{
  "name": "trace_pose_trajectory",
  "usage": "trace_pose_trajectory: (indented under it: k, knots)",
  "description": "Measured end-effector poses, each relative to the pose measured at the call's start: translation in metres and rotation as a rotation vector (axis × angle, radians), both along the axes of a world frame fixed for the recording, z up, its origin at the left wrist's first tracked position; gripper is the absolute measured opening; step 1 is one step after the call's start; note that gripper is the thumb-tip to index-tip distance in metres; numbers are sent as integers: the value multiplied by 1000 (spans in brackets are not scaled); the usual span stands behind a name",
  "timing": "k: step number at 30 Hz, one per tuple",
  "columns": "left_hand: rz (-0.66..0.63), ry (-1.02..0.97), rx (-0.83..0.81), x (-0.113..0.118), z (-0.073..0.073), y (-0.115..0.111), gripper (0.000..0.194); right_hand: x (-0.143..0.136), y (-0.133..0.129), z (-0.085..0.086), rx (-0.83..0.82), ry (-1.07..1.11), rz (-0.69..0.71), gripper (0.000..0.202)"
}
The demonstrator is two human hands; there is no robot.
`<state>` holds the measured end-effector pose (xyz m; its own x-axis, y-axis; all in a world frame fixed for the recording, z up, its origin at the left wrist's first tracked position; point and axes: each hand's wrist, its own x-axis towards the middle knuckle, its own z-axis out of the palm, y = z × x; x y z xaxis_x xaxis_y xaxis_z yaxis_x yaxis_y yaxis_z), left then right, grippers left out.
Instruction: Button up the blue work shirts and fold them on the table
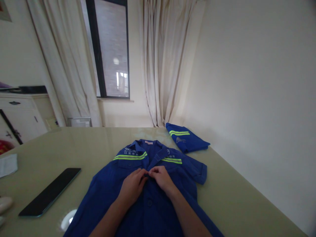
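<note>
A blue short-sleeved work shirt (170, 194) with yellow-green reflective stripes and printed lettering lies face up on the table (98, 144), its collar pointing away from me. My left hand (133, 184) and my right hand (161, 177) meet at the front placket, below the open collar. Both pinch the fabric with thumb and fingers close together. A button may be between the fingertips, but it is too small and covered to make out. Lower on the placket a dark button (149, 203) shows.
A folded blue garment (189, 140) with a similar stripe lies at the back right, near the wall. On the left are a dark tablet-like slab (50, 192), a white cloth (8, 165) and a pale rounded object (5, 204). Curtains (165, 59) hang behind the table.
</note>
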<state>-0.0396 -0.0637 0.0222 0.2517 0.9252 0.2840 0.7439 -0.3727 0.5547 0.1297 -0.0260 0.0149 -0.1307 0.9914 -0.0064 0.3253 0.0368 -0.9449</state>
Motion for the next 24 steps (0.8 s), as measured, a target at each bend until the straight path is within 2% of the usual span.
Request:
trace_pose_trajectory:
  k: [3,5,8,11,14,16,20,22,24]
  knots:
    - [70,100,75,0,-3,3,37,-2,0,-1,86,-30,-82,24]
    - [126,168,148,0,-7,5,39,-6,-1,-2,105,-40,-166,23]
    - [124,312,157,3,-16,-2,50,-10,2,-1,11,-6,-256,25]
    - [95,436,91,5,-22,-21,58,-12,10,2,-41,29,-295,26]
    - [80,471,49,5,-17,-40,62,-14,14,4,24,46,-333,16]
    - [88,466,29,3,-7,-43,54,-19,12,2,117,34,-334,11]
    - [188,401,-19,5,15,-16,36,-29,2,-4,288,-26,-215,29]
    - [258,351,-49,8,18,2,30,-29,-2,-6,324,-25,-185,35]
    - [285,277,-79,10,14,16,23,-26,-3,-6,354,11,-221,30]
